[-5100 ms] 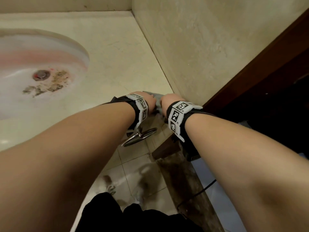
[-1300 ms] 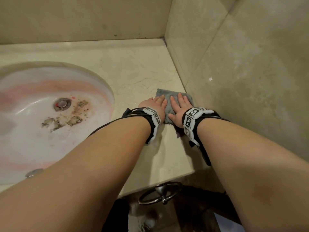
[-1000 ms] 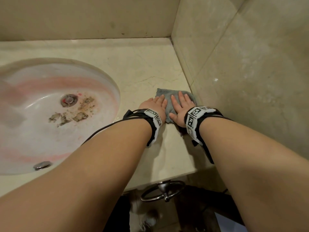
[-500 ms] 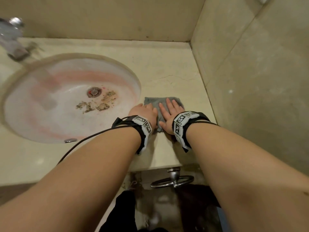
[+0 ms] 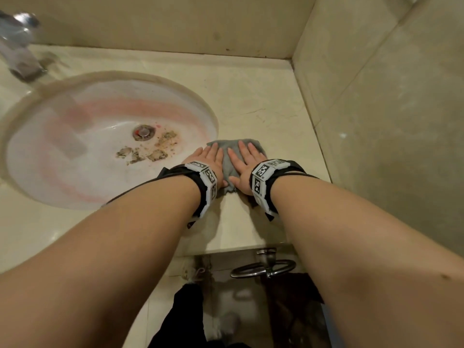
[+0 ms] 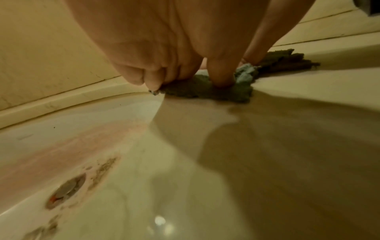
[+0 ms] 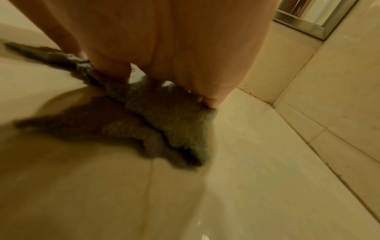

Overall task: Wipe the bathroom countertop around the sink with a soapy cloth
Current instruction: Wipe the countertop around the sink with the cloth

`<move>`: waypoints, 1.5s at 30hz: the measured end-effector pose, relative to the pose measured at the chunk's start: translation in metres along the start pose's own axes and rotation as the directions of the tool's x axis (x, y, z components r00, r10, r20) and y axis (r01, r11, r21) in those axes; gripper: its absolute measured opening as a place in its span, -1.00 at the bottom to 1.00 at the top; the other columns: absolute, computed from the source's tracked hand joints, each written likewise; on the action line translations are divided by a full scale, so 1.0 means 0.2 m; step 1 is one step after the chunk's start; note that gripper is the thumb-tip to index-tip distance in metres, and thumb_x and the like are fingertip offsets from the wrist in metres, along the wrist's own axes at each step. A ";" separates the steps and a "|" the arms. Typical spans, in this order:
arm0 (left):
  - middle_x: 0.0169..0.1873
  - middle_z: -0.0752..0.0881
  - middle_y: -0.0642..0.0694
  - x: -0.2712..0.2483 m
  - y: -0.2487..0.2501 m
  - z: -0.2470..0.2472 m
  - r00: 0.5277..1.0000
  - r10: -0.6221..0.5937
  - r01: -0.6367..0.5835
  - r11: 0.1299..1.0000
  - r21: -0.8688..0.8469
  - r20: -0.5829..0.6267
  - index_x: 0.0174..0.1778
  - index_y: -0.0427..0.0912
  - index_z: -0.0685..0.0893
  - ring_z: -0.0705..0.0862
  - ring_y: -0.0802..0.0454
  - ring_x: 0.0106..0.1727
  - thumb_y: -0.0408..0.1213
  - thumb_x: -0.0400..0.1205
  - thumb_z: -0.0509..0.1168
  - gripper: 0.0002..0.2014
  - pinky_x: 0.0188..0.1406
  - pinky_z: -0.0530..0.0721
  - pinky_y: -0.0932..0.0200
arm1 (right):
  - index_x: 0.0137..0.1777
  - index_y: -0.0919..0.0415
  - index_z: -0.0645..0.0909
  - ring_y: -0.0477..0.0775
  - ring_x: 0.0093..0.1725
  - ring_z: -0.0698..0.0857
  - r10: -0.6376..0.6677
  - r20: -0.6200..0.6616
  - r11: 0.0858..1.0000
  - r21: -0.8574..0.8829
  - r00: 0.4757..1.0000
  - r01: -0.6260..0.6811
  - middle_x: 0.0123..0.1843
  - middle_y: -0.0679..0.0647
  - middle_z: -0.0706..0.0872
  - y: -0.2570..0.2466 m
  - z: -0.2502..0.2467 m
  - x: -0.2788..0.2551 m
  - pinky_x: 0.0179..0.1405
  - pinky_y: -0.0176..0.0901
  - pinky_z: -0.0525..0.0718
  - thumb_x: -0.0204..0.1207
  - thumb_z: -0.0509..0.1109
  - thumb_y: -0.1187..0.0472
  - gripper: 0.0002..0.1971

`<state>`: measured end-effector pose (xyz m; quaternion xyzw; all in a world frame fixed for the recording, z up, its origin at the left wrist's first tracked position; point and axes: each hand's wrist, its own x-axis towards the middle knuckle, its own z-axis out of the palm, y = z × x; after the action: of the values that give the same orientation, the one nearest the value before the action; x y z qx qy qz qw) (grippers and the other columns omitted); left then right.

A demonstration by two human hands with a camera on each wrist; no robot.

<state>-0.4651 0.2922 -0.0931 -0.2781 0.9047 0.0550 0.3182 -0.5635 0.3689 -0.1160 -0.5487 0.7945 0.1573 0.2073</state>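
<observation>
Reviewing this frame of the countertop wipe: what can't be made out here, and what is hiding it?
- Faucet: head view, cut off by the left edge and blurred.
- Cloth: its middle lies under the left hand and right hand; soap cannot be made out.
- Countertop under the cloth: hidden in every view.
- Fingertips: wrist views show palms only.

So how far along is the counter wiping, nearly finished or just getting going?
Hard to call any part finished; no wet or soapy trail shows. In hand: the left hand and right hand press the grey cloth flat on the countertop, right beside the sink rim. Left: the strip behind the basin and around the faucet.
</observation>
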 end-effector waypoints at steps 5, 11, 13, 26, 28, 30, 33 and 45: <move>0.67 -0.28 -0.22 0.12 -0.04 -0.07 1.000 0.012 -0.013 0.999 0.037 0.024 0.65 -0.29 -0.31 -0.18 -0.08 0.71 0.13 0.70 0.01 -0.16 0.67 -0.16 0.07 | 0.68 0.02 -0.27 0.19 0.70 -0.23 0.007 -0.016 1.000 0.008 1.000 -0.007 0.71 0.14 -0.30 0.05 -0.05 0.11 0.66 0.02 -0.14 0.64 0.04 -0.14 -0.26; 0.66 -0.32 -0.20 0.24 -0.08 -0.17 0.998 0.051 -0.053 0.996 0.070 0.023 0.65 -0.27 -0.33 -0.20 -0.07 0.71 0.16 0.68 0.00 -0.14 0.66 -0.17 0.07 | 0.67 -0.01 -0.28 0.18 0.70 -0.25 0.015 -0.005 1.000 0.027 1.000 -0.015 0.71 0.11 -0.31 0.14 -0.12 0.23 0.66 0.03 -0.15 0.64 0.04 -0.16 -0.26; 0.66 -0.33 -0.20 0.28 -0.08 -0.20 0.998 0.065 -0.067 0.994 0.086 0.025 0.65 -0.27 -0.33 -0.21 -0.07 0.70 0.16 0.68 0.00 -0.14 0.66 -0.18 0.07 | 0.67 -0.02 -0.27 0.17 0.70 -0.24 0.024 -0.022 0.999 0.036 0.999 -0.023 0.71 0.09 -0.30 0.17 -0.12 0.26 0.67 0.02 -0.14 0.63 0.05 -0.16 -0.26; 0.67 -0.28 -0.18 0.51 0.13 -0.42 0.979 0.204 -0.204 0.968 0.149 0.017 0.66 -0.25 -0.29 -0.19 -0.07 0.71 0.17 0.66 0.06 -0.11 0.66 -0.19 0.08 | 0.67 0.02 -0.29 0.17 0.70 -0.24 0.199 0.024 0.977 0.078 0.980 -0.200 0.71 0.11 -0.33 0.48 -0.13 0.27 0.67 -0.04 -0.22 0.64 0.03 -0.18 -0.25; 0.67 -0.26 -0.18 0.54 0.18 -0.46 0.973 0.231 -0.230 0.959 0.168 0.012 0.66 -0.25 -0.28 -0.17 -0.07 0.71 0.18 0.65 0.07 -0.10 0.66 -0.18 0.08 | 0.67 0.03 -0.29 0.17 0.70 -0.25 0.242 0.054 0.964 0.097 0.969 -0.246 0.70 0.12 -0.33 0.53 -0.14 0.26 0.66 -0.07 -0.24 0.64 0.05 -0.16 -0.24; 0.68 -0.24 -0.18 0.58 0.23 -0.49 0.962 0.274 -0.269 0.947 0.176 -0.003 0.66 -0.25 -0.27 -0.16 -0.07 0.71 0.18 0.65 0.08 -0.10 0.66 -0.18 0.08 | 0.67 0.06 -0.30 0.18 0.70 -0.24 0.289 0.069 0.950 0.102 0.955 -0.295 0.70 0.14 -0.32 0.58 -0.16 0.25 0.65 -0.07 -0.25 0.65 0.06 -0.13 -0.24; 0.68 -0.23 -0.18 0.63 0.29 -0.52 0.947 0.320 -0.312 0.933 0.180 -0.017 0.67 -0.24 -0.26 -0.15 -0.07 0.71 0.17 0.64 0.08 -0.11 0.66 -0.17 0.09 | 0.67 0.09 -0.31 0.19 0.70 -0.24 0.348 0.090 0.928 0.112 0.933 -0.356 0.70 0.15 -0.31 0.64 -0.16 0.24 0.66 -0.05 -0.24 0.67 0.04 -0.10 -0.25; 0.68 -0.25 -0.15 0.70 0.28 -0.56 0.935 0.354 -0.340 0.909 0.240 -0.015 0.67 -0.22 -0.26 -0.16 -0.04 0.71 0.18 0.66 0.05 -0.13 0.66 -0.16 0.10 | 0.68 0.11 -0.29 0.24 0.69 -0.22 0.419 0.089 0.894 0.131 0.903 -0.428 0.70 0.19 -0.29 0.62 -0.19 0.27 0.66 0.05 -0.19 0.66 0.03 -0.10 -0.26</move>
<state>-0.6466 0.2415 -0.0940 -0.0751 0.9486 -0.0040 0.3075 -0.7027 0.3500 -0.1066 -0.3407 0.8979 0.1555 0.2314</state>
